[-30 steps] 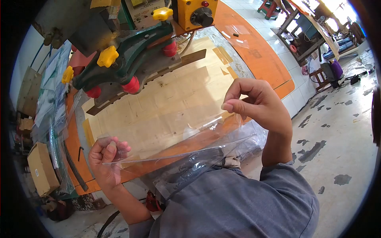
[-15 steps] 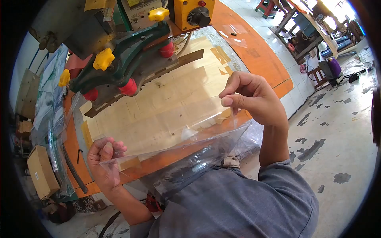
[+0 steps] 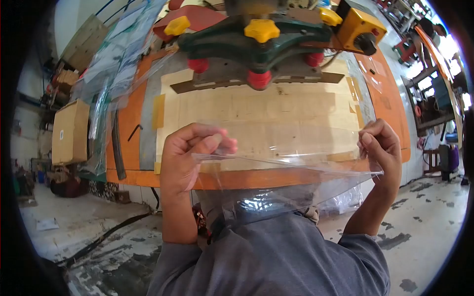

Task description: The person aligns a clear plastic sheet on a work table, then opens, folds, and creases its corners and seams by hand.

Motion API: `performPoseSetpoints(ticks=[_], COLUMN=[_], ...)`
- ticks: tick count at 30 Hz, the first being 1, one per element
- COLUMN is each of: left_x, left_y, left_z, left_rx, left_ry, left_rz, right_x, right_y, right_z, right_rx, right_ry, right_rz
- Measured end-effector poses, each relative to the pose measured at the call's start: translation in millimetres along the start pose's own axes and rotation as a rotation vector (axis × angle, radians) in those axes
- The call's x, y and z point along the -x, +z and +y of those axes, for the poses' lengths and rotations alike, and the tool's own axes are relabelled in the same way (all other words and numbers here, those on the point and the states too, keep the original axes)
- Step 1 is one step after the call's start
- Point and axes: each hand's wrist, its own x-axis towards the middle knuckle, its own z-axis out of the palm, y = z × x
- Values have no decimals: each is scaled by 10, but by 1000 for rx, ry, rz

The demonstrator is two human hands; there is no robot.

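Observation:
Between my hands stretches a clear plastic sheet (image 3: 281,185), folded along its upper part and hanging down over my lap. My left hand (image 3: 192,150) pinches its left end between thumb and fingers. At the right end, my right hand (image 3: 382,145) grips the sheet with curled fingers. The sheet's see-through upper portion overlaps the near part of a pale yellow work surface (image 3: 237,111). Beyond my hands stands a dark green press head (image 3: 222,39) with yellow knobs and red spacers, a long metal bar (image 3: 197,86) beneath it.
An orange table (image 3: 129,153) carries the machine. A yellow control box (image 3: 363,27) with a black dial sits at the back right. A hex key (image 3: 134,132) lies on the left, near a cardboard box (image 3: 71,130) and stacked plastic sheets (image 3: 116,54).
My view has swung left, so the press now appears more centred. Both hands still hold the plastic sheet, and they now stand at nearly the same height.

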Motion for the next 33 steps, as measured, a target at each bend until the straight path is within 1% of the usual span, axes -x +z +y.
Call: performPoseSetpoints(ticks=[1,5,7,8,10,17,19,22,33], left_x=[5,18,5,9,22,33,38,49,54], left_y=[11,28,4,15,65,83,81,36,100], left_z=[4,-6,-30,-43,-72,-77,-82,-97,-105], left_rx=[10,49,220,221,147,50,-33,-52,-50], left_ry=[-8,0,-5,-4,40,50,55,51,99], left_rz=[-40,-56,-145,-145,-105,-43,3,-54,-41], right_x=[8,7,8,11,18,34,39,41,50], right_y=[-1,-63,-81,-88,-97,-161,-147,-167,-222], right_z=[-9,-5,0,3,15,6,-19,-32,-31], right_rx=[9,34,40,44,44,61,58,56,67], right_ry=[13,18,7,-3,-7,-18,-24,-31,-30], right_rz=[13,20,30,42,58,61,66,64,71])
